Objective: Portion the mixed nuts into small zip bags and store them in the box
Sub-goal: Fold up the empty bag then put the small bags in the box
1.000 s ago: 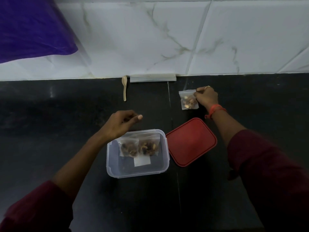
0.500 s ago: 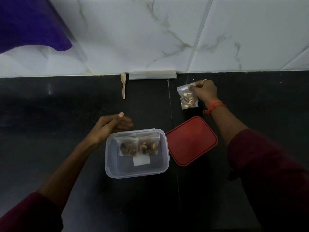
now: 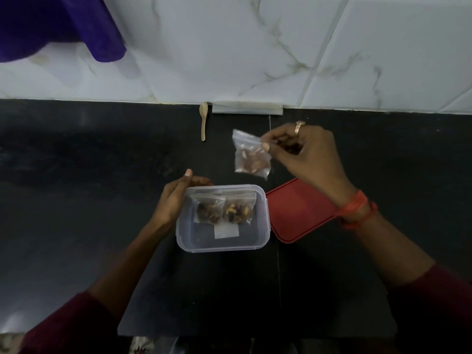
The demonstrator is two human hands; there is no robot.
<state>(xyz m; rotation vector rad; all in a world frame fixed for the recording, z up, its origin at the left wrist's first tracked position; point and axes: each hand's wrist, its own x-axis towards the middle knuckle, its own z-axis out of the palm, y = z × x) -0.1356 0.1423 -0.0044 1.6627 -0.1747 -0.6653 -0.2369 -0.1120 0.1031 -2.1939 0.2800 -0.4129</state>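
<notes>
Nearly There: Third Nut Bag Hangs Short of the Box

Nearest us, the clear box (image 3: 266,221) sits open on the dark counter (image 3: 76,205), two filled bags (image 3: 238,209) side by side at its far end. Our left hand (image 3: 173,198) rests against its left wall, fingers loosely bent, gripping nothing we can make out. The red lid (image 3: 298,213) lies just right of the box. Beyond, our right hand (image 3: 306,154) pinches the third zip bag (image 3: 251,159) by its top corner, and it dangles above the counter. We judge it light, limp and slick; the sealed strip is the firm place to hold. A wooden spoon (image 3: 203,121) lies by the wall.
</notes>
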